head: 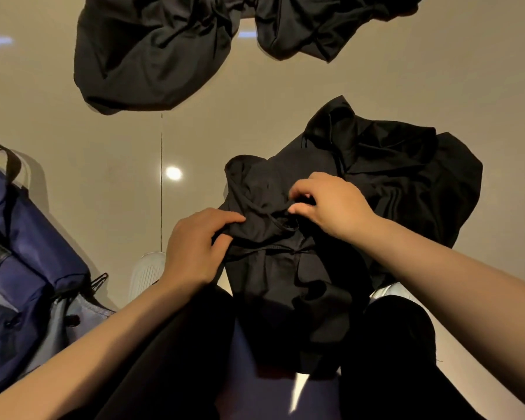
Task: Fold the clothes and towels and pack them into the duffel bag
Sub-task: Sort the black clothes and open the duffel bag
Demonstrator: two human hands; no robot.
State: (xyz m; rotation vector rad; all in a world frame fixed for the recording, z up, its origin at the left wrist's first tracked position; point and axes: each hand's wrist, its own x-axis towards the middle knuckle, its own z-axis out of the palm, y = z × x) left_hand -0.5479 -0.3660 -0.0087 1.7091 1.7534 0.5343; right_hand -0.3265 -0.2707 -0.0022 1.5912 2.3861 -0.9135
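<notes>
Down on the glossy beige floor by my feet, both hands pinch the crumpled black cotton garment: left hand, right hand, navy nylon duffel bag at the left edge.

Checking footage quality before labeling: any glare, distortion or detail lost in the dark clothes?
Head view: wide-angle bending stretches the forearms; a ceiling-light glare spot sits on the glossy floor; the black garment both hands grip shows few readable folds; the upper garments' edges are slightly smeared.

Three black garments lie on the floor. One navy duffel bag. Two hands show.
</notes>
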